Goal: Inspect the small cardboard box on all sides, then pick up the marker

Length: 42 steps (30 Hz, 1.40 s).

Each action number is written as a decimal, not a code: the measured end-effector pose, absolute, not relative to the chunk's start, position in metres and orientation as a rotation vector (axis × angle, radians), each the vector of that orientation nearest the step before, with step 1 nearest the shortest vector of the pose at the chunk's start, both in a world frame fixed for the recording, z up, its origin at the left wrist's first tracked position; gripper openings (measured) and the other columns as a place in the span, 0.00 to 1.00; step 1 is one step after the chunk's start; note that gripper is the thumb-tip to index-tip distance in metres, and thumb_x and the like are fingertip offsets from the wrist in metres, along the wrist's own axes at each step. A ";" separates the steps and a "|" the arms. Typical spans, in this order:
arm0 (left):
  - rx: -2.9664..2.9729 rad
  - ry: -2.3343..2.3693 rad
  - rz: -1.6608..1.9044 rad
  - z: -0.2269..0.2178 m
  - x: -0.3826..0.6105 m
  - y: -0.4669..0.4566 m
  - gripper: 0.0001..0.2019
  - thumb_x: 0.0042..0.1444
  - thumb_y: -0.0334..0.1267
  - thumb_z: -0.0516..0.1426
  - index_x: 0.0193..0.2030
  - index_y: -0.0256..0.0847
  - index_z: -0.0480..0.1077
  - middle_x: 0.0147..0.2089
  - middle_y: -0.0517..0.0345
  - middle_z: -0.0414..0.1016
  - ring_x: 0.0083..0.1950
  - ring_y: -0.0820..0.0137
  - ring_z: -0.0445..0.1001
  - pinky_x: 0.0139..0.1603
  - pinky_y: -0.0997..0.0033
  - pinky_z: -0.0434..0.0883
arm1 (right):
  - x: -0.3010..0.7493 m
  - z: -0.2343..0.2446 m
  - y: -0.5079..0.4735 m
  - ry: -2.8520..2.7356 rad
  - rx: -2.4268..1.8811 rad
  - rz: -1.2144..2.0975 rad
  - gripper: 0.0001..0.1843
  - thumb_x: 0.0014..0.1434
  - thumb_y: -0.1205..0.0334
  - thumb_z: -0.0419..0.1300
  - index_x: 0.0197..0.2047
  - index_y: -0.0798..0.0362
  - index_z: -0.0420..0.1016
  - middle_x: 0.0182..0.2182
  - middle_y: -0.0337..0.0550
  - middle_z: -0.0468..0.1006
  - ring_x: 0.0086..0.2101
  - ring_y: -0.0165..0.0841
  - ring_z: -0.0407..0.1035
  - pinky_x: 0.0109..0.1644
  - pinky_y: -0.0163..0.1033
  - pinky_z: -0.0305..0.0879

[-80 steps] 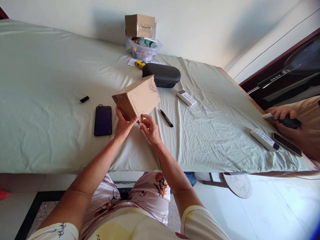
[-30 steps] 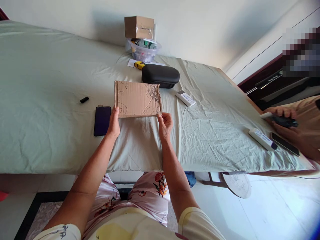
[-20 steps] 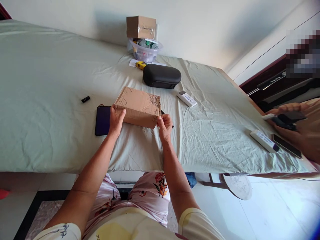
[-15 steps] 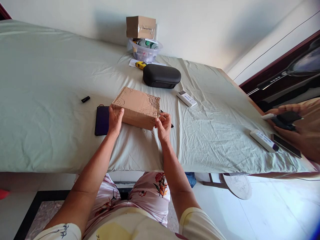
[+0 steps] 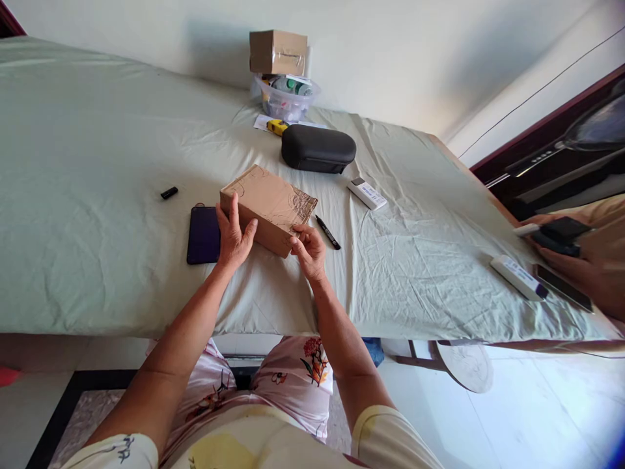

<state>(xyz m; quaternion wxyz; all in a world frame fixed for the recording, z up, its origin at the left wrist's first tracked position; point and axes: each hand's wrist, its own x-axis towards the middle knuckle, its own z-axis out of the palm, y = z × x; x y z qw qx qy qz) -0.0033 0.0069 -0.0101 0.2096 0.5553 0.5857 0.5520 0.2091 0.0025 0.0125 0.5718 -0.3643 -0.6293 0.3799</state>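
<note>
A person held a scribbled cardboard box (image 5: 276, 198) over the surface (image 5: 415, 260), left grip (image 5: 235, 243) around its left end, right grip (image 5: 310, 253) (nearer the marker (image 5: 327, 232)) pinching the near-right corner, long axis slanting between them.

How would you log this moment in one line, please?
left hand: against scribbled box | right hand: at its near corner | marker: right of box | phone: left of box
</note>
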 end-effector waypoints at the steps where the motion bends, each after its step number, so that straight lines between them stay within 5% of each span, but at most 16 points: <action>1: 1.543 1.642 1.535 -0.009 -0.003 0.006 0.50 0.63 0.72 0.55 0.83 0.46 0.48 0.87 0.38 0.31 0.87 0.38 0.34 0.83 0.31 0.41 | 0.209 0.013 0.001 -1.476 -0.846 0.900 0.24 0.62 0.36 0.69 0.48 0.47 0.78 0.21 0.26 0.64 0.20 0.25 0.64 0.26 0.34 0.64; 5: 1.644 1.637 1.531 -0.007 0.001 0.002 0.47 0.63 0.72 0.55 0.81 0.48 0.53 0.87 0.42 0.32 0.87 0.40 0.29 0.83 0.30 0.40 | 0.206 0.012 -0.002 -1.520 -0.817 0.986 0.25 0.63 0.36 0.68 0.51 0.47 0.78 0.21 0.28 0.70 0.22 0.27 0.70 0.29 0.34 0.70; 11: 1.838 1.468 1.451 -0.005 0.020 -0.009 0.40 0.68 0.70 0.46 0.76 0.47 0.64 0.86 0.40 0.42 0.86 0.47 0.46 0.83 0.40 0.51 | 0.194 0.004 -0.003 -1.558 -0.800 1.004 0.24 0.66 0.39 0.67 0.53 0.49 0.78 0.25 0.33 0.79 0.26 0.28 0.76 0.34 0.35 0.75; 21: 1.896 1.474 1.512 -0.002 0.023 -0.011 0.42 0.57 0.73 0.60 0.70 0.47 0.69 0.82 0.36 0.49 0.83 0.42 0.53 0.80 0.38 0.57 | 0.193 0.001 0.001 -1.489 -0.877 0.978 0.27 0.62 0.33 0.66 0.49 0.47 0.85 0.31 0.38 0.82 0.24 0.27 0.71 0.29 0.37 0.77; 34: 1.904 1.343 1.533 0.002 0.018 -0.010 0.29 0.65 0.65 0.58 0.62 0.47 0.76 0.81 0.43 0.55 0.81 0.47 0.60 0.80 0.42 0.61 | 0.225 -0.003 0.030 -1.185 -1.094 0.700 0.18 0.66 0.44 0.63 0.49 0.47 0.83 0.24 0.32 0.72 0.24 0.26 0.65 0.29 0.33 0.66; 42: 1.833 1.329 1.642 0.007 0.017 -0.008 0.26 0.70 0.62 0.53 0.55 0.46 0.81 0.76 0.43 0.66 0.76 0.53 0.69 0.78 0.47 0.65 | 0.228 -0.004 0.031 -1.160 -1.129 0.607 0.22 0.65 0.45 0.65 0.56 0.47 0.79 0.20 0.26 0.67 0.21 0.25 0.59 0.29 0.34 0.60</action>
